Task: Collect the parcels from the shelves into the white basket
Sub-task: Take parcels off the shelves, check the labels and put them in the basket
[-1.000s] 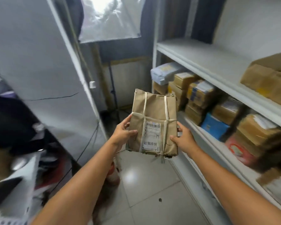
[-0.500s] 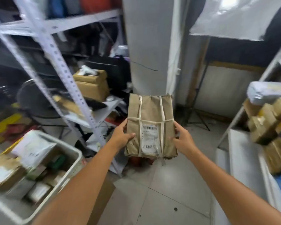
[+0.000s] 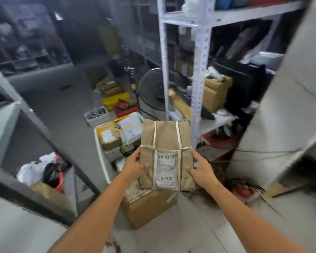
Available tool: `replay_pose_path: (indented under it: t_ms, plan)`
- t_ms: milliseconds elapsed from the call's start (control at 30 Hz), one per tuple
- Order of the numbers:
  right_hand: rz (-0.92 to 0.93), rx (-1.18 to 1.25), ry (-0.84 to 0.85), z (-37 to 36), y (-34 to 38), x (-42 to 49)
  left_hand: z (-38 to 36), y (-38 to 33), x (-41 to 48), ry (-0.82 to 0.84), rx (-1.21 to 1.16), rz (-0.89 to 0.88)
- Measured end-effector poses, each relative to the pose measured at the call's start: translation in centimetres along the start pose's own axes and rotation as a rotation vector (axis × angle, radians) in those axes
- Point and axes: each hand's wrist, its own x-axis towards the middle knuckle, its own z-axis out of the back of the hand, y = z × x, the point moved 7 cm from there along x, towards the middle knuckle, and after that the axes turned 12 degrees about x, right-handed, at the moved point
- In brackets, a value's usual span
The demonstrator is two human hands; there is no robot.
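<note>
I hold a flat brown paper parcel [image 3: 165, 141], tied with pale string and bearing a white barcode label, upright in front of me. My left hand [image 3: 135, 166] grips its left edge, thumb on the front. My right hand [image 3: 201, 170] grips its right edge the same way. Behind and below the parcel sits the white basket [image 3: 98, 148] on the floor, holding several parcels: a taped brown box [image 3: 109, 136], a white poly bag [image 3: 131, 127] and smaller boxes. The parcel hides the basket's right part.
A brown carton [image 3: 148, 207] stands on the floor under the parcel. A white perforated shelf upright [image 3: 199, 84] rises just behind, with a fan [image 3: 151, 88] and boxes. A dark-framed rack [image 3: 44, 128] stands at left, a grey pillar [image 3: 281, 115] at right.
My view has swung left, away from the parcel shelves. The white basket has come from the lower left to the middle, right behind the parcel. Both hands keep the same grip.
</note>
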Motion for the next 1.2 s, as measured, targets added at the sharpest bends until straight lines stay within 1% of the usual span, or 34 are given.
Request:
replay_pose_path:
  t_ms: [200, 300, 567, 700, 867, 967, 1067, 1200]
  plan:
    - [0.027, -0.024, 0.164, -9.5, 2.6, 10.1, 8.4, 4.8, 6.7, -0.114, -0.048, 0.065]
    - [0.032, -0.005, 0.201, -13.5, 3.2, 15.2, 11.5, 7.2, 10.7, -0.143, -0.042, 0.106]
    - [0.023, -0.072, 0.328, -22.0, 2.4, 28.8, 16.9, 12.3, 21.0, -0.208, -0.107, 0.236]
    - [0.021, -0.086, 0.408, -26.8, 1.5, 35.7, 19.2, 14.9, 26.0, -0.305, -0.128, 0.282]
    - [0.053, -0.103, 0.465, -33.6, -0.3, 43.4, 22.8, 20.5, 32.5, -0.405, -0.142, 0.355]
    - [0.024, -0.103, 0.49, -37.9, -2.0, 47.5, 25.4, 24.1, 36.2, -0.423, -0.117, 0.397]
    - [0.006, -0.1, 0.466, -41.8, -3.0, 50.8, 28.0, 27.1, 39.6, -0.418, -0.087, 0.428]
    - [-0.015, -0.107, 0.436, -45.9, -4.6, 54.7, 30.5, 30.0, 43.9, -0.403, -0.052, 0.418]
